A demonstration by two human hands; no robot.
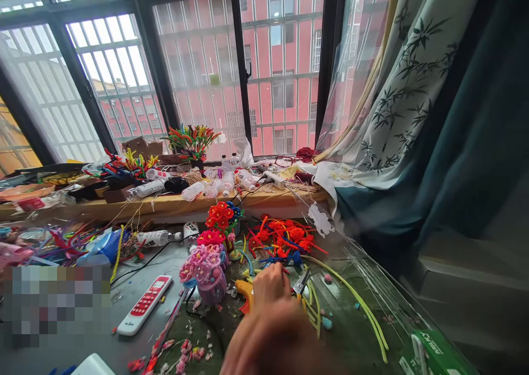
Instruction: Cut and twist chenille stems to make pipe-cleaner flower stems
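My right hand [270,287] reaches forward over the dark green tabletop with its fingers curled; what they hold, if anything, is hidden. Its wrist and forearm are blurred. Just left of it lies an orange-yellow glue gun [244,293], partly covered. Scissors [301,282] with open blades lie close on the right. Beyond the fingers is a pile of red and orange pipe-cleaner flowers [289,236], with some blue pieces. Pots of fuzzy flowers, pink [209,267] and red [220,216], stand to the left. My left hand is not in view.
Yellow-green pipe cleaners [359,298] curve across the table's right side. A white remote [145,304] lies left, near a dark cable. Bottles [152,237] and bundled pipe cleaners [68,245] crowd the left. A cluttered windowsill [281,197] runs behind; a green box [438,353] sits front right.
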